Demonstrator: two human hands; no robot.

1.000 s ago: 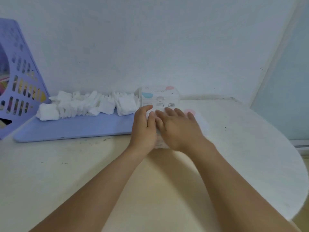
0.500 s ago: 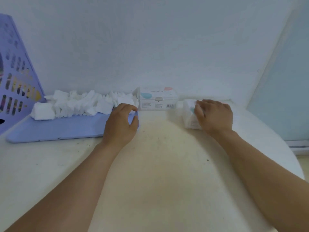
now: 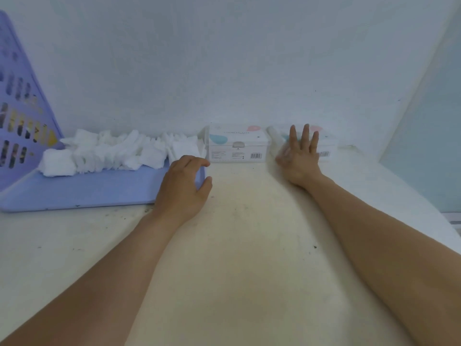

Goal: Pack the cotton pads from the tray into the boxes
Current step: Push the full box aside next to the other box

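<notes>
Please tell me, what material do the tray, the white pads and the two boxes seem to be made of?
Tray: likely plastic, matte lilac, one smooth moulded sheet. Pads: soft white cotton, fluffy and ragged at the edges. Left box and right box: probably clear hard plastic with printed labels; the right one is blurred.

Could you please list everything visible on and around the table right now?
Cotton pads: one pile, white, along the tray's back.
Tray: one, lilac, left on the table.
Boxes: two, clear with white labels, by the wall; one centre, one to its right.
Basket: one, lilac, far left.
Table: one, cream.
Wall: white, behind.
Hands: left hand curled at the tray's right edge; right hand fingers spread against the right box.
</notes>
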